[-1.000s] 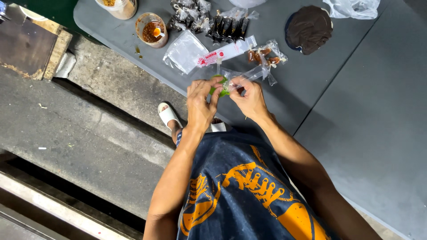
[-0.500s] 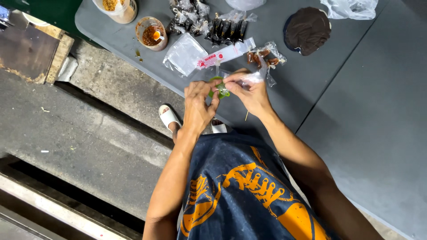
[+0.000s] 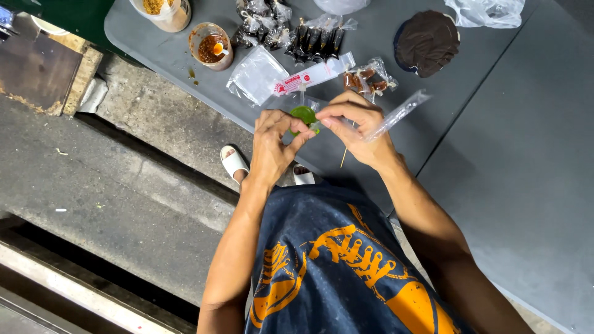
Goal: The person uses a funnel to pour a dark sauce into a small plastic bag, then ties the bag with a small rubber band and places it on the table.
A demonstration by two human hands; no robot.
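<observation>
Sauce cup (image 3: pixel 211 46), dark round disc (image 3: pixel 427 42), perhaps candy packets (image 3: pixel 315 40)

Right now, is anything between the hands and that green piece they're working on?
Nothing visible: the left hand and right hand both already pinch the green piece directly. A clear plastic sleeve sticks out beside the right hand.

Soft, even daylight fills the view; no hard glare. The grey table (image 3: pixel 507 185) is evenly lit, with only a faint sheen on the clear plastic bags (image 3: pixel 257 74) lying on it. Below the table's edge the concrete floor (image 3: pixel 124 179) darkens into shadow (deepest at the lower left corner). Focus is sharp throughout, with slight wide-angle stretching toward the frame edges.
</observation>
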